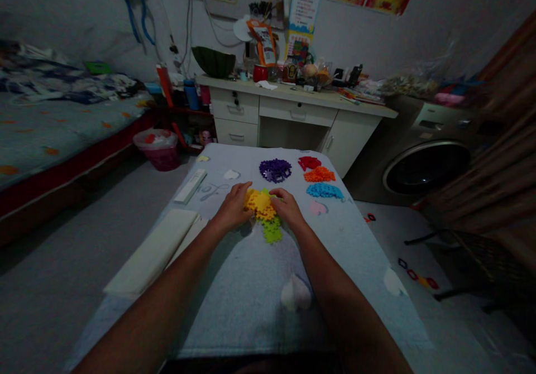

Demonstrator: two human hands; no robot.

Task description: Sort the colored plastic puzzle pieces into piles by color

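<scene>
Both hands cup a heap of yellow snowflake-shaped plastic pieces (pixel 262 202) at the middle of the cloth-covered table (pixel 247 296). My left hand (pixel 233 206) curls round the heap's left side, its thumb low against the pieces. On the opposite side my right hand (pixel 287 207) presses in with bent fingers. Light green snowflake pieces (pixel 273 231) lie partly under the yellow ones and stick out toward me. Farther back is a purple pile (pixel 275 169). Red pieces (pixel 309 163), orange pieces (pixel 319 174) and blue pieces (pixel 324 190) are heaped at the back right.
On the table's left lie a long white box (pixel 190 186) and a folded pale cloth (pixel 153 251). A white desk (pixel 297 103) stands behind. To its right is a washing machine (pixel 422 156). A pink bin (pixel 158 149) and a bed (pixel 62 134) are at left.
</scene>
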